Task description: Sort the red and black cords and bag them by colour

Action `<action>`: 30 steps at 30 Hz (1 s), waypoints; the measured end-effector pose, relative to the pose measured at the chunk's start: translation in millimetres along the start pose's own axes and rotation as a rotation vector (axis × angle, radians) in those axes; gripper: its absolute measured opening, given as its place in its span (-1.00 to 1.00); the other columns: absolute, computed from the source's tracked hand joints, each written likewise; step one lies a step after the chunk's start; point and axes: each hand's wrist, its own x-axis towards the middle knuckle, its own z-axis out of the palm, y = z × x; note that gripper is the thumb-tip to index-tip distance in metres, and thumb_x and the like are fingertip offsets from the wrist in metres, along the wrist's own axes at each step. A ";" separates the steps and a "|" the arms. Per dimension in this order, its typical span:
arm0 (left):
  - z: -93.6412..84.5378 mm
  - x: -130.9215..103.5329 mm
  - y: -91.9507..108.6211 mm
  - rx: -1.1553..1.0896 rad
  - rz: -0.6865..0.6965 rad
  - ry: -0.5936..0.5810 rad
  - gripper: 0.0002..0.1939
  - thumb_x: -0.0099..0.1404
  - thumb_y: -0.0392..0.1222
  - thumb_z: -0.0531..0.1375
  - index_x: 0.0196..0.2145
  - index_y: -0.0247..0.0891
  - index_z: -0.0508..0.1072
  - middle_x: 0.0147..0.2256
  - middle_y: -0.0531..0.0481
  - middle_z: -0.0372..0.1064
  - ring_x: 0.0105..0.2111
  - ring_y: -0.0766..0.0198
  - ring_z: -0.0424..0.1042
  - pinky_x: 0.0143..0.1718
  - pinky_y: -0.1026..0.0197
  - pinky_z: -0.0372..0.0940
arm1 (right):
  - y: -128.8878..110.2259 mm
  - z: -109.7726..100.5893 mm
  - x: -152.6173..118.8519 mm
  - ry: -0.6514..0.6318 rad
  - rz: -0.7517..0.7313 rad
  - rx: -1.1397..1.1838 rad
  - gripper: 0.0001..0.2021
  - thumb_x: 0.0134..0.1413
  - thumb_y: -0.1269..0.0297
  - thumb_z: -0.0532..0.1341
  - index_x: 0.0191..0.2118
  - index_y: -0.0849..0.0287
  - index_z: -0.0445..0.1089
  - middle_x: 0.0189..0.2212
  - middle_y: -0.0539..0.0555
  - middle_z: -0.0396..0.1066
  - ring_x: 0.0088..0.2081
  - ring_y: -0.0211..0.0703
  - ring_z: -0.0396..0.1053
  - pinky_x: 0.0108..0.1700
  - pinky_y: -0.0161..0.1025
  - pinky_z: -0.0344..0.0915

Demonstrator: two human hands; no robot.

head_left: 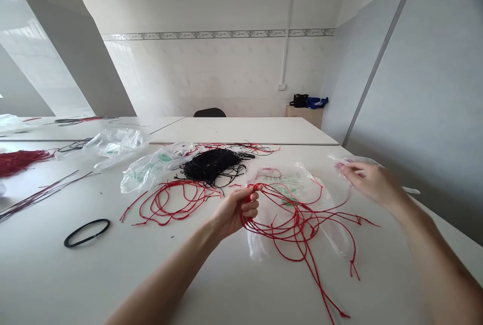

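Note:
My left hand (238,210) is closed round a bundle of looped red cords (302,224), whose knotted ends spread over the white table to the right. Under the cords lies a clear plastic bag (335,237) with green print. Farther right, my right hand (364,179) is blurred, its fingers pinched at the edge of another clear plastic bag (368,160); a thin red cord seems to trail from the fingertips, though exactly what they grip is too blurred to tell. Left of my left hand lies a second group of coiled red cords (162,218).
A heap of black cords (213,165) lies at the middle, beside crumpled plastic bags (151,169). A black ring (86,233) and dark thin cords (41,195) are at left, near dark red threads (20,161). A second table (241,130) and a chair (210,112) stand behind.

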 end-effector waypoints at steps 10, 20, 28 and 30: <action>1.8 3.4 -1.7 0.058 0.034 -0.024 -0.91 0.22 -0.32 0.09 -0.41 -0.43 0.30 -0.53 0.11 0.04 -0.66 0.61 -0.07 -0.69 0.47 -0.08 | -61.3 61.1 -31.7 -0.520 -0.459 0.147 -0.77 0.03 0.26 0.06 -0.22 0.02 0.41 -0.11 0.06 0.29 -0.08 -0.11 0.24 -0.11 -0.16 0.24; 5.6 1.0 1.6 0.017 0.056 -0.002 -0.87 0.22 -0.38 0.05 -0.49 -0.38 0.21 -0.62 0.16 -0.04 -0.68 0.57 -0.08 -0.71 0.45 -0.11 | -51.1 37.4 -19.6 -0.416 -0.326 0.135 -0.72 0.05 0.07 0.04 -0.47 0.13 0.34 -0.46 -0.01 0.33 -0.40 -0.23 0.25 -0.35 -0.30 0.15; 1.9 0.2 -0.1 0.013 0.065 -0.015 -0.83 0.19 -0.37 0.08 -0.54 -0.36 0.20 -0.61 0.15 -0.03 -0.68 0.57 -0.05 -0.71 0.45 -0.08 | 1.7 9.2 -1.0 -0.252 -0.207 0.017 -0.63 0.01 -0.02 0.05 -0.56 0.14 0.38 -0.62 0.00 0.29 -0.49 -0.19 0.26 -0.44 -0.29 0.11; 1.2 -0.2 -0.3 0.012 0.059 -0.026 -0.88 0.19 -0.35 0.09 -0.49 -0.38 0.25 -0.58 0.11 0.05 -0.66 0.56 0.01 -0.69 0.45 -0.03 | 2.4 12.4 0.6 -0.170 -0.211 0.005 -0.67 -0.02 -0.01 0.08 -0.47 0.12 0.43 -0.46 0.05 0.39 -0.32 -0.10 0.33 -0.29 -0.24 0.18</action>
